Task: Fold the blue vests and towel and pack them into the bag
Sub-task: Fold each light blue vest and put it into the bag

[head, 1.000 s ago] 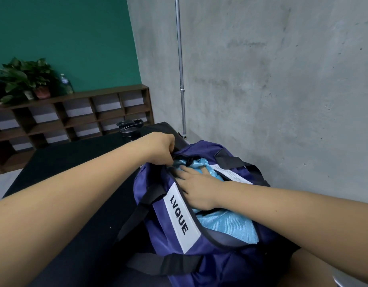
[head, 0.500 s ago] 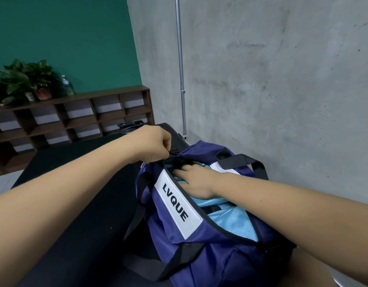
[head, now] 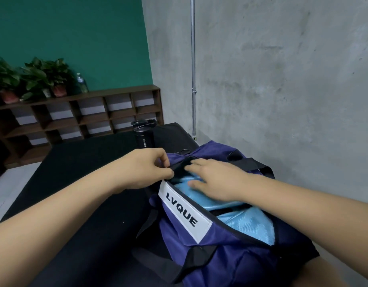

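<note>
One bag [head: 220, 251], purple with black straps, lying on the black desk [head: 85, 162] at lower centre-right of the frame, mouth open and facing up.
Long axis: from lower right up toward frame centre, far end pointing at the black bottle [head: 144, 137]. The white LVQUE label [head: 184, 214] runs along the left rim.
Contents: light blue fabric [head: 247, 222] filling the opening; vest or towel cannot be told.
Left hand [head: 145, 170]: narrow grip, thumb and fingers pinching the bag's rim at its far end; whether on a zip pull is hidden.
Right hand [head: 216, 181]: no grip, fingers straight, pressing flat on the fabric.
Step judged: packing near its end, contents being tamped down.
Next move calls for the right hand drawn clear of the mouth and the fabric kept below the rim, should the bag be closed.
</note>
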`<state>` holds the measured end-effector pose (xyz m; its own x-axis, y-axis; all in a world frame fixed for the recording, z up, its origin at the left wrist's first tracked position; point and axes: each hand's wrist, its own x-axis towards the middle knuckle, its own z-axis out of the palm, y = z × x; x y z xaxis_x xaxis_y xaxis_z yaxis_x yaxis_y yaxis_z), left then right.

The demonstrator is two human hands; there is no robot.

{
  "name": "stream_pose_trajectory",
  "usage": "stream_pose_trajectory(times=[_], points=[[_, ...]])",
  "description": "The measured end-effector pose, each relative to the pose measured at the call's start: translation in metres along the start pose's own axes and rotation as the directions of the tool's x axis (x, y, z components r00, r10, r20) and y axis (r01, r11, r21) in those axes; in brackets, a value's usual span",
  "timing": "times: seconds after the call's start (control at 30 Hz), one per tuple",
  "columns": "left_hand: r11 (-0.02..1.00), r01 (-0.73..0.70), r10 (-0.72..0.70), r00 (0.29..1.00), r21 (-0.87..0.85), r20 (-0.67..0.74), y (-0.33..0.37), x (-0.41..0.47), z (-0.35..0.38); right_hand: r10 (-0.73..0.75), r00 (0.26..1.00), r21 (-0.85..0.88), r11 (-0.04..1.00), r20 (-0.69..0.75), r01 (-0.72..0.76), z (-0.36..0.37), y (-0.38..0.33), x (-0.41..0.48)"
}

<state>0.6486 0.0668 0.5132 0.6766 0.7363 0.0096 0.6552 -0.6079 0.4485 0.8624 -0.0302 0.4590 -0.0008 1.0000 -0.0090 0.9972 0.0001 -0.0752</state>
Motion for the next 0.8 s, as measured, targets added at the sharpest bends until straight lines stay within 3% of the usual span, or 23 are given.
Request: stream_pose_trajectory(times=[0.13,0.27,0.57,0.8], points=[[0.974,0.006,-0.015,0.999,-0.225,-0.041,-0.023,-0.033,0.016,-0.001,0.961,-0.001,1.000,-0.275,0.001,-0.034,-0.009,-0.002],[0.974,0.030,-0.061,0.989,-0.224,-0.133,-0.056,-0.065,0.023,-0.057,0.915,0.118,0.987,-0.400,0.113,-0.054,-0.048,0.004],[0.957,0.209,-0.263,0.919,-0.200,-0.294,-0.173,-0.155,0.029,-0.273,0.921,0.155,0.934,-0.277,0.323,-0.010,-0.189,0.050],[0.886,0.405,-0.462,0.813,-0.227,-0.353,-0.269,-0.226,0.029,-0.314,0.942,0.264,0.905,-0.119,0.334,0.063,-0.285,0.082]])
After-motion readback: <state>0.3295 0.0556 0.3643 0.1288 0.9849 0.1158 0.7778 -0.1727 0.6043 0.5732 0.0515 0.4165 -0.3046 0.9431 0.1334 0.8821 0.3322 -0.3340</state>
